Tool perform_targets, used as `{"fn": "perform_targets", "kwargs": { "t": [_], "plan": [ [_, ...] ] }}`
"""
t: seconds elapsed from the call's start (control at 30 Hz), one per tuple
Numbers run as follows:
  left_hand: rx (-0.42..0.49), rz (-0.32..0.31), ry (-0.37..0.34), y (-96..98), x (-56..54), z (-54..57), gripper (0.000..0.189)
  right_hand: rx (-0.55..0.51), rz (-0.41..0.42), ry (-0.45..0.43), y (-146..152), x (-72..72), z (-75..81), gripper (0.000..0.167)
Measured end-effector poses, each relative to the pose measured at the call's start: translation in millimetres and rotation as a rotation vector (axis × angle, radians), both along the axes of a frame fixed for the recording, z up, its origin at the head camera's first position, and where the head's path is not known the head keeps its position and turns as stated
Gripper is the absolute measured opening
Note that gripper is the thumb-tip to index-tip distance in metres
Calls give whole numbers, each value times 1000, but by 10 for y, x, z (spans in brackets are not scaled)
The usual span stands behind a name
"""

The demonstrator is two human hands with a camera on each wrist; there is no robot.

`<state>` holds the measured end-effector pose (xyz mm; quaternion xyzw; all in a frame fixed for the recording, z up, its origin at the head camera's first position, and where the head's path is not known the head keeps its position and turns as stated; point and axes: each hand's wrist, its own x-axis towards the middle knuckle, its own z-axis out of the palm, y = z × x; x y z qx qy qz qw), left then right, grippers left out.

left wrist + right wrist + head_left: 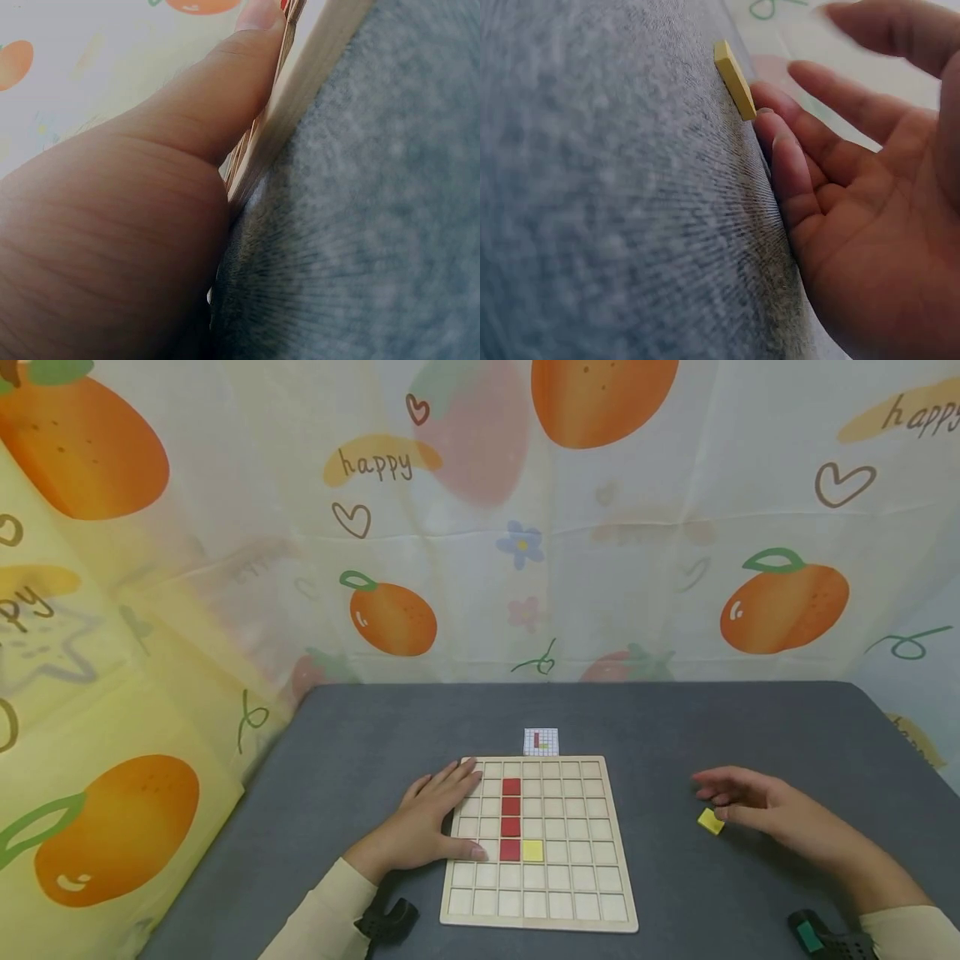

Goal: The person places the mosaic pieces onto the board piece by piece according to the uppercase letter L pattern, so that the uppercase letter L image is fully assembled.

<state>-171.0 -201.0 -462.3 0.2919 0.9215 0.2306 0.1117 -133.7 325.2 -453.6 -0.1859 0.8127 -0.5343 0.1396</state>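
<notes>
The left hand (429, 827) lies flat on the wooden grid board (538, 902) at its 9 o'clock edge, seemingly steadying it. The right hand (757, 806), fingers loose and wide, touches a yellow tile (710, 821) on the grey worktop (675, 718) at the board's 3 o'clock. Four red tiles (511, 818) and one yellow tile sit in the board; a pattern card (541, 742) lies at 12.

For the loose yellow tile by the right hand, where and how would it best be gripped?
The yellow tile lies flat on the grey table, thin, with fingertips of the right hand next to it. Probably best: pinch two opposite side edges between thumb and forefinger, coming from above, perhaps tipping one edge up first, since its flat face offers no purchase.
</notes>
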Motion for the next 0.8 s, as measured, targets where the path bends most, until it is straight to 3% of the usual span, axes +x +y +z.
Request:
{"fn": "perform_targets", "kwargs": {
  "t": [0.3, 0.57, 0.8],
  "plan": [
    [6, -4, -1, -4, -9, -12, 115, 99, 140, 92, 51, -26, -31, 37],
    [4, 1, 0, -11, -10, -10, 115, 199, 69, 84, -33, -2, 25, 25],
    [4, -3, 2, -14, -11, -13, 116, 179, 30, 113, -9, -23, -37, 21]
  ]
}}
